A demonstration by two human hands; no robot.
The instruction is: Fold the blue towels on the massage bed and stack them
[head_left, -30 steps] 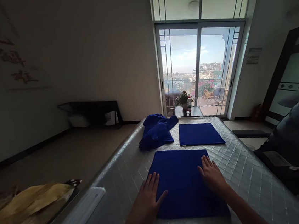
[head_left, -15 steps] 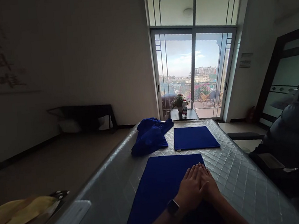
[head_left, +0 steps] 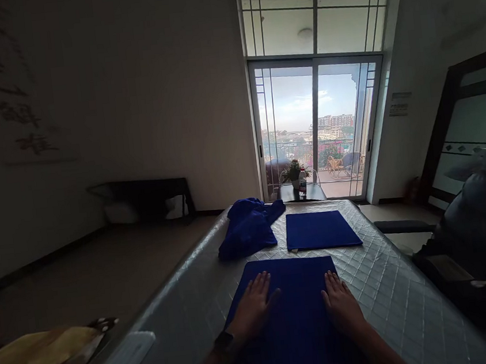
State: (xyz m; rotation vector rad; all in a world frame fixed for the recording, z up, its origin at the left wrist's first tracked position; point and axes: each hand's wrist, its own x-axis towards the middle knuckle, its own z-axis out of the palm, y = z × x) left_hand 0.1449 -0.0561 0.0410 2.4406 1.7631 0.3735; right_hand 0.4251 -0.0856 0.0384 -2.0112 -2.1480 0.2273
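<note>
A flat blue folded cloth [head_left: 298,315] lies on the silvery quilted table cover [head_left: 392,282] right in front of me. My left hand [head_left: 253,305] rests flat on its left part, fingers stretched out, a dark watch on the wrist. Along the cloth's right edge my right hand [head_left: 340,299] lies with its fingers extended and the palm down. Beyond it sits a second blue folded cloth [head_left: 323,230], smooth and squared, with a small pale tag at its near left corner. To the left of that is a crumpled blue cloth [head_left: 248,228] in a loose heap.
A pale flat board [head_left: 123,362] lies at the table's left edge, with a yellowish cloth [head_left: 39,357] beyond it. On the right stands a dark chair [head_left: 478,232]. A small table with a potted plant [head_left: 294,172] and a bottle [head_left: 303,182] is by the glass door.
My left hand has moved left, away from my right hand, across the near folded cloth. My right hand stays near the right edge. The view has tilted up slightly.
</note>
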